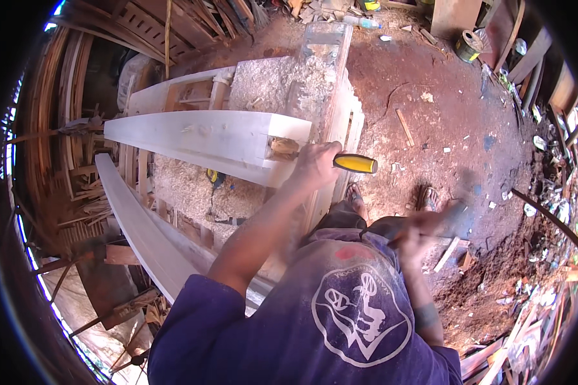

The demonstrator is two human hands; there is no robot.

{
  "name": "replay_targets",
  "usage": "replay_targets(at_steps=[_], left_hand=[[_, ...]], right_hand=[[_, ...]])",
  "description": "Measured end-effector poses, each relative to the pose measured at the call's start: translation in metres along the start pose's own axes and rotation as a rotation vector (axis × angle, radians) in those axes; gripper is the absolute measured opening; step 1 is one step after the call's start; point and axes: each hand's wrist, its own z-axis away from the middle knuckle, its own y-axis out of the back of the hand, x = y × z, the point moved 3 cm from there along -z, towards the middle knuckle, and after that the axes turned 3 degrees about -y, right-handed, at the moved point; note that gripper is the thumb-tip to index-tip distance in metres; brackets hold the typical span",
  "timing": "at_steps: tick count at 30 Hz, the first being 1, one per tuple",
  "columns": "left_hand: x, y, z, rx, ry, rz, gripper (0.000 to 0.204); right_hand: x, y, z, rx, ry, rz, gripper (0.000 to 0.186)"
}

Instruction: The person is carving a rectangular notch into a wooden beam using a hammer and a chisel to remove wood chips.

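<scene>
My left hand (318,165) is closed around a chisel, whose yellow and black handle (355,163) sticks out to the right. That hand is at the near end of a thick pale wooden beam (192,136). A rough recess (284,147) is cut into the beam's end; my hand and forearm hide the chisel's blade. My right hand (419,232) is lower right, fingers wrapped around the handle of what looks like a hammer (459,208). Motion smears the hammer's head, so its exact shape is unclear.
The beam lies over a low wooden bench (321,58) strewn with shavings (260,83). A second long board (141,224) slants at left. Near it is a yellow and black tool (214,176). Loose sticks (405,127), a can (469,46) and a plastic bottle (362,22) lie around.
</scene>
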Motion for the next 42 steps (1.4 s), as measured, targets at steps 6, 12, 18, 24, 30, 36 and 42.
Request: replay_targets(at_steps=[6, 12, 18, 24, 30, 36, 42], left_hand=[[-0.014, 0.032, -0.003, 0.133, 0.002, 0.013, 0.015], [-0.072, 0.071, 0.035, 0.275, 0.16, 0.636, 0.01], [-0.061, 0.175, 0.024, 0.741, 0.081, 1.284, 0.027], [-0.049, 0.147, 0.017, 0.494, -0.012, 1.203, 0.027], [-0.057, 0.143, 0.02, 0.463, 0.0, 1.075, 0.029], [-0.093, 0.095, 0.028, 0.499, 0.137, 0.999, 0.025], [-0.105, 0.08, 0.011, 0.721, 0.444, 1.318, 0.023]], right_hand=[[-0.033, -0.039, 0.001, -0.384, 0.092, 0.274, 0.004], [-0.038, 0.016, -0.053, -0.148, -0.222, 0.069, 0.018], [-0.026, 0.053, -0.065, 0.053, -0.298, 0.146, 0.014], [-0.041, 0.034, -0.054, -0.059, -0.437, 0.129, 0.017], [-0.046, 0.027, -0.045, -0.101, -0.382, 0.213, 0.017], [-0.048, 0.025, -0.046, -0.072, -0.374, 0.141, 0.015], [-0.041, 0.027, -0.046, -0.132, -0.301, 0.164, 0.014]])
